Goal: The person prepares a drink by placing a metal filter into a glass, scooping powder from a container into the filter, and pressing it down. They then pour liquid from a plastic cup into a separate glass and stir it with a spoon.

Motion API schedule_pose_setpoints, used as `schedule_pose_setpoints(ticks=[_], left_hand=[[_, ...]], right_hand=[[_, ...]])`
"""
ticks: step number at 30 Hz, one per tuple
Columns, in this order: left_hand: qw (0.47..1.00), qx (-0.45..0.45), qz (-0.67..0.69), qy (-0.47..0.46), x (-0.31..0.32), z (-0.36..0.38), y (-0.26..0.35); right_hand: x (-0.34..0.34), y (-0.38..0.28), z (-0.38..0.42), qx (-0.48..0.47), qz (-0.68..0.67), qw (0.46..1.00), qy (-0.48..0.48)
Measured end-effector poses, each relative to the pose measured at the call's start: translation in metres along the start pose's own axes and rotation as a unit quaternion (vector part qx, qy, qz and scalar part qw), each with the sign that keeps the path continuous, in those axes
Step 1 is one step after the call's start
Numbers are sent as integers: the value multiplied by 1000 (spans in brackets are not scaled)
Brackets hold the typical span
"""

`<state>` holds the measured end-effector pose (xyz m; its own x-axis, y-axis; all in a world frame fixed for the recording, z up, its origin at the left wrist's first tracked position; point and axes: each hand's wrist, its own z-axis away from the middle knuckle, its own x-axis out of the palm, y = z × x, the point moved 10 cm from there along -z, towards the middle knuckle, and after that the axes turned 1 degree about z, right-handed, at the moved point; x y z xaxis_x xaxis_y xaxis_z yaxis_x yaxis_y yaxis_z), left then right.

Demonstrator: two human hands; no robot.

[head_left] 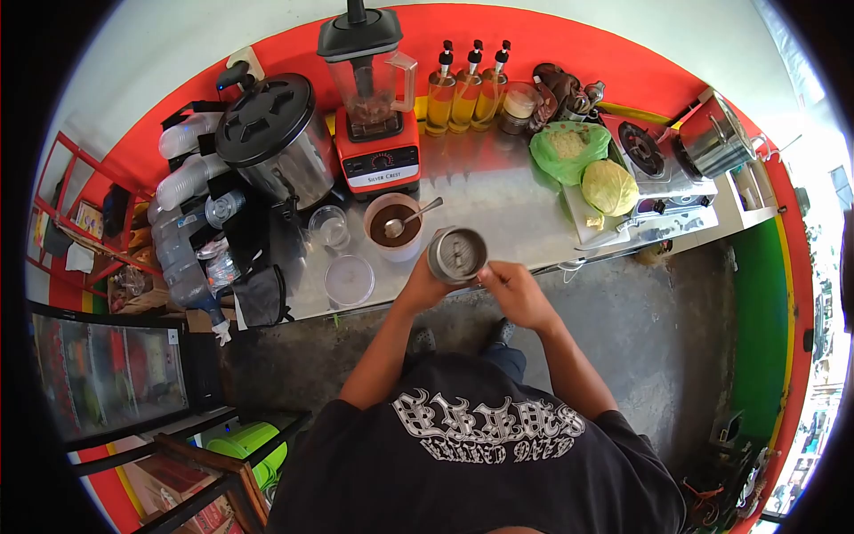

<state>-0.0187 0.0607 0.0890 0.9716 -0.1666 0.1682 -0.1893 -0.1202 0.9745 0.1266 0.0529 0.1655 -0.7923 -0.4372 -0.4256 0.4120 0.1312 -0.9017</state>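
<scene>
Look here, in front of the red wall (596, 49) stands the Silver Crest blender (381, 160), a big black-lidded steel canister (283, 147) just left of it, three black-topped bottles (465, 96) of yellow liquid just right! Along the counter (498, 191), a pale cabbage (609, 188) sits by a green plastic bag (544, 153), and beside them the stove (678, 184) carries a steel pot (722, 142)!

A metal cup (458, 254), silver-grey and round, is held up near the front edge of the steel worktop (494, 196), a little left of that edge's middle. Its wide mouth faces upward, slightly tilted, showing a bare rim and a darker inner wall. Paler, uneven marks show deep inside; whether they are contents or the base itself cannot be told.
</scene>
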Motion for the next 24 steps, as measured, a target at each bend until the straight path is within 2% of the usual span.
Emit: schedule_pose_setpoints(ticks=[2, 3, 5, 7, 9, 10, 12, 15, 17, 19, 21, 24], left_hand=[[1000, -3, 11, 5, -3, 1, -11], [1000, -2, -15, -3, -2, 0, -12], [999, -6, -40, -12, 0, 4, -21], [996, -86, -10, -35, 2, 7, -49], [995, -89, -20, -34, 0, 12, -56], [995, -91, -28, -32, 1, 12, -57], [995, -90, -28, -27, 3, 12, -64], [997, -71, 0, -35, 0, 10, -94], [996, -32, -78, -17, -11, 10, -113], [996, -38, -76, -12, -16, 6, -125], [996, -43, -77, -9, -22, -1, -132], [991, -43, -124, 5, -25, -10, -135]], right_hand=[[16, -5, 5, -51, -3, 997, -63], [15, 1, 4, -46, -5, 997, -61], [-1, 32, -1, 30, -49, 998, 26], [7, 36, 1, 10, -24, 999, 26], [29, 39, 8, 13, -24, 997, -76], [31, 49, 7, 16, -24, 997, -76], [16, 81, 2, 64, -53, 996, 13], [25, 96, 7, 83, -19, 996, -14], [28, 101, 2, 89, 5, 996, -10], [34, 110, -4, 92, 30, 995, -8], [26, 117, -8, 85, -6, 993, 84], [24, 128, -11, 84, -7, 988, 129]])
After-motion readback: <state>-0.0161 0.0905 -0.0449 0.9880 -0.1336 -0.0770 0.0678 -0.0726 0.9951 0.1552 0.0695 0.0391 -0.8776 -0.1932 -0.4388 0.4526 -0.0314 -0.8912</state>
